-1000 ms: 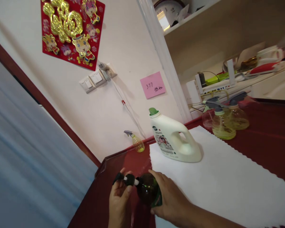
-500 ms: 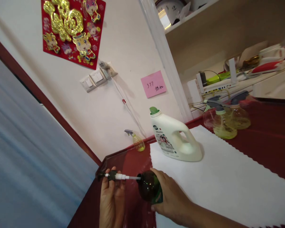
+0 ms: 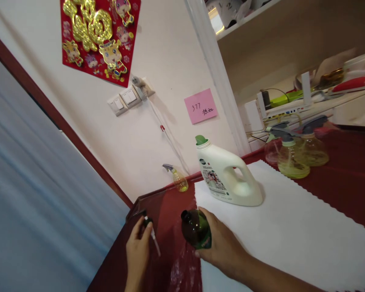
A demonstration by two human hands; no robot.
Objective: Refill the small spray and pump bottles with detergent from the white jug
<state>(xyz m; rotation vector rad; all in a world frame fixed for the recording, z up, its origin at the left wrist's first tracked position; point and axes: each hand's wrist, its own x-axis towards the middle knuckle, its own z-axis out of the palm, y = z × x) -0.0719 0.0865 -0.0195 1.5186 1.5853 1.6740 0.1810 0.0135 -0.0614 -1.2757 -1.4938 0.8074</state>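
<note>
My right hand (image 3: 220, 247) is wrapped around a dark green bottle (image 3: 195, 230), whose uncapped neck tilts toward the upper left. In my left hand (image 3: 139, 244) a pump dispenser head (image 3: 147, 221) is pinched between thumb and fingers. Its pale dip tube hangs down to the right, apart from the bottle. Beyond the bottle, a large cream jug (image 3: 228, 174) with a handle stands on the white sheet (image 3: 280, 219). A green piece sits in the jug's mouth.
A small yellow spray bottle (image 3: 180, 181) stands near the wall. Several spray bottles (image 3: 293, 160) are grouped at the right on the dark red table (image 3: 342, 178). A pink note (image 3: 200, 106) is stuck on the wall. A blue curtain (image 3: 48, 194) hangs at the left.
The pump's tube has come out of the bottle's neck. My left hand has turned, and the tube now points downward. My right hand still holds the bottle, tipped a little more upright.
</note>
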